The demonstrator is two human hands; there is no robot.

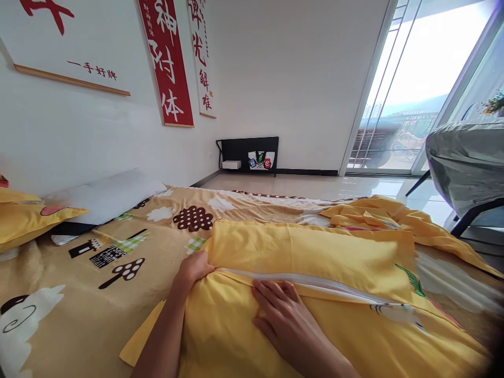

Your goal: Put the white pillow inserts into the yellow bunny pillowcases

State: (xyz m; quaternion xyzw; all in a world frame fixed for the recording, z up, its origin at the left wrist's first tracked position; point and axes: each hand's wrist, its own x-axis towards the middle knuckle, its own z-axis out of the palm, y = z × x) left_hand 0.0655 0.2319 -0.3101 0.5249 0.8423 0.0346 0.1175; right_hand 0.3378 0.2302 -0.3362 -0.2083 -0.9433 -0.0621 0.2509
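A yellow pillowcase (236,325), plump with a pillow inside, lies across the bed in front of me. A white zipper (315,279) runs along it, its two edges apart over much of the length, with a pale strip showing between them. My left hand (196,270) is closed on the pillowcase at the zipper's left end, bunching the cloth there. Flat on the fabric just below the zipper rests my right hand (279,310), fingers stretched out and fingertips touching the zipper's lower edge. Whether a zipper pull lies under either hand is hidden.
The bed has a tan patterned sheet (157,278). Crumpled yellow cloth (378,210) lies at its far right edge. A white pillow (110,191) and a yellow pillow (35,220) are at the left by the wall. A covered chair (464,163) stands at the right.
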